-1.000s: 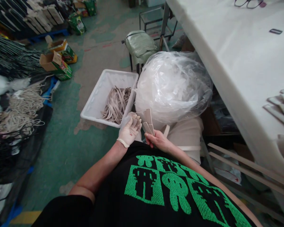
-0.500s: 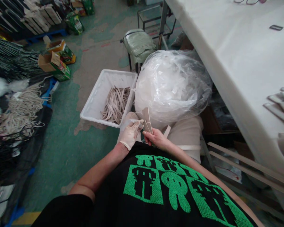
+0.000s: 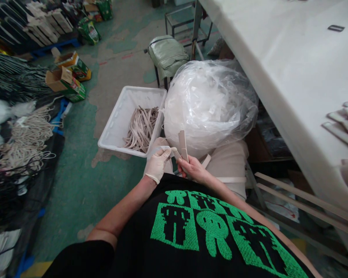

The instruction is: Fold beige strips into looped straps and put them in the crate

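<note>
Strips of flat, pale-beige, strap-like material [image 3: 183, 146] stand up from the uncovered right hand [image 3: 190, 168], whose thumb and curled fingers grasp their lower ends above the lap. The left hand [image 3: 159, 161], in a thin whitish glove, has its thumb and fingertips pinched together on the end of one shorter strip, just beside the right hand's grip. Both hands are in front of a black shirt with green block-like figures [image 3: 174, 226].

Beyond the left hand, a white rectangular plastic bin [image 3: 111, 131] stands on the worn green floor [image 3: 81, 170]. A tangled bundle of long greyish-beige strips [image 3: 142, 129] lies in it, toward its right wall and near edge. Against that right wall bulges a large clear plastic bag of whitish material [image 3: 210, 104], reaching to the left edge of a white-covered counter [image 3: 295, 65]. A small dark flat oblong piece [image 3: 335, 28] lies toward the counter's far end, and a loose pile of pale strips [image 3: 343, 121] lies farther in from the left edge, nearer the person.
</note>
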Demonstrator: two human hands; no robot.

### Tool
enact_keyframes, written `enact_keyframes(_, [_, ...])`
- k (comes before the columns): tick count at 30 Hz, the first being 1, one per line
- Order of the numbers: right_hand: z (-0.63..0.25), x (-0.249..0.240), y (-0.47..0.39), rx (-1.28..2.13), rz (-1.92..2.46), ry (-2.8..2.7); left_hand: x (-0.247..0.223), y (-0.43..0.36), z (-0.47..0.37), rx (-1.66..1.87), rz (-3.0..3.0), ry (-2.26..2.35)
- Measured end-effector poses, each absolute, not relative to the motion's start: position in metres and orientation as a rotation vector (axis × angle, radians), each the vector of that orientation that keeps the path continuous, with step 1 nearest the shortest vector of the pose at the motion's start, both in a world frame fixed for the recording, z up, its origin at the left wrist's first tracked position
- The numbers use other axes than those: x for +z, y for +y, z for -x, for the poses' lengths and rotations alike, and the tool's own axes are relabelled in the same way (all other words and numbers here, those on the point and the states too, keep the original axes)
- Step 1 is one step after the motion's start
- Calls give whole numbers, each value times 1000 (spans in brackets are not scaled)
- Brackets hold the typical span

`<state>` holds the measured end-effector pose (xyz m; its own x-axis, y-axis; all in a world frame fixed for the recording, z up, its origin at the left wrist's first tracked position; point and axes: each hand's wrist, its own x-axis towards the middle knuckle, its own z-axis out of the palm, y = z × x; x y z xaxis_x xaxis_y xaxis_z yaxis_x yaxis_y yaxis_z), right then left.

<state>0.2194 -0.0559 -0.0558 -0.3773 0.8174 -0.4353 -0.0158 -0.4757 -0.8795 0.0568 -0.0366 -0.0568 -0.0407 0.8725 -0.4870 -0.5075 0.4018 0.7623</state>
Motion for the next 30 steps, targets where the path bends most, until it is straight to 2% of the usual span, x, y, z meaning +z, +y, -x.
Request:
enact_keyframes(9, [-230,-44,-63,1679,1378,-1059,-47,-32,-53,1104,-184,983])
enact_keyframes(20, [-227,-38,-66,1671,1374,-1127,-47,-30,-52,1135,32,1038])
enact_keyframes(30, [-223,-46,-65,1680,1342,-1079,-44,-31,-58,1195,-126,1080])
